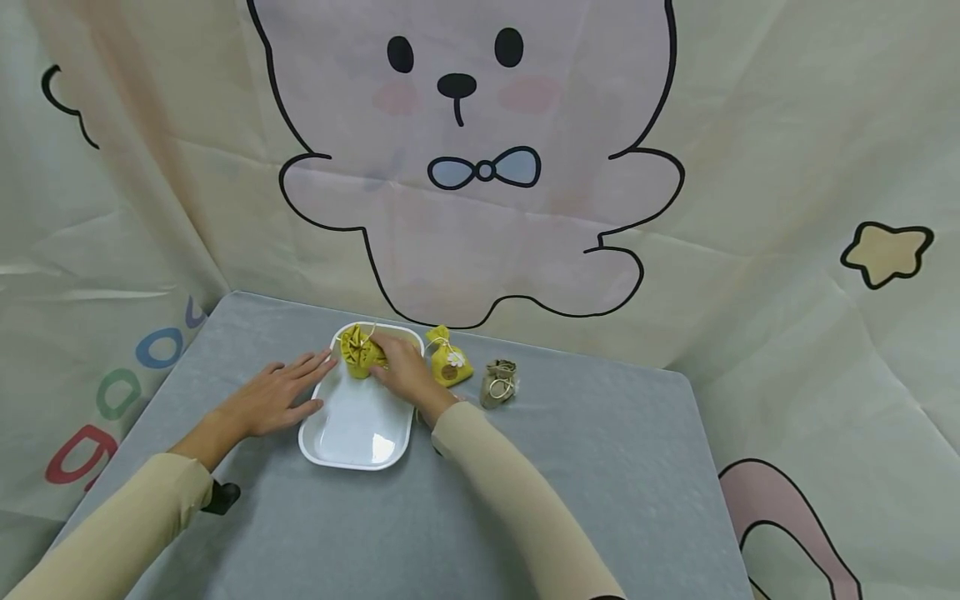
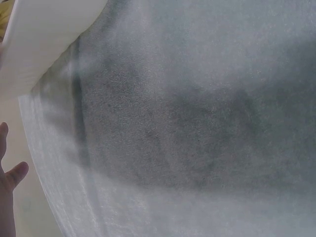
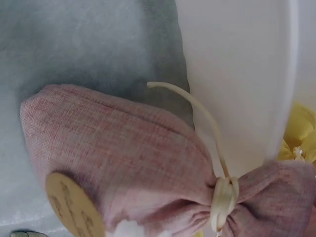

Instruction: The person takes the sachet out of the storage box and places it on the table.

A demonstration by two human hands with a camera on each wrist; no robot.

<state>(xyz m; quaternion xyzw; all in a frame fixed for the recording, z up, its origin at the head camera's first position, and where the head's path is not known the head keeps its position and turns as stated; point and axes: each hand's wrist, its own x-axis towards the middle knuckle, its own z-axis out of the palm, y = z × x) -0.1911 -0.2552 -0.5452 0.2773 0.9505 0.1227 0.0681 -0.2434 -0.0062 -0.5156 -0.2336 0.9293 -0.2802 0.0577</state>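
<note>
My right hand (image 1: 408, 367) reaches over the far end of a white tray (image 1: 360, 433) and grips a shiny yellow drawstring pouch (image 1: 356, 353) by its right side. The gathered yellow cloth (image 3: 300, 126) also shows past the tray wall in the right wrist view. My left hand (image 1: 281, 396) has its fingers stretched out, fingertips at the tray's left rim. At the edge of the left wrist view, part of that hand (image 2: 9, 185) appears beside the tray (image 2: 47, 44).
Right of the tray stand a yellow pouch (image 1: 448, 367) with a white flower and a taupe drawstring pouch (image 1: 499, 385). A pink pouch (image 3: 113, 148) with a cream tie and round tag (image 3: 74, 205) lies beside the tray, mostly hidden by my right arm in the head view.
</note>
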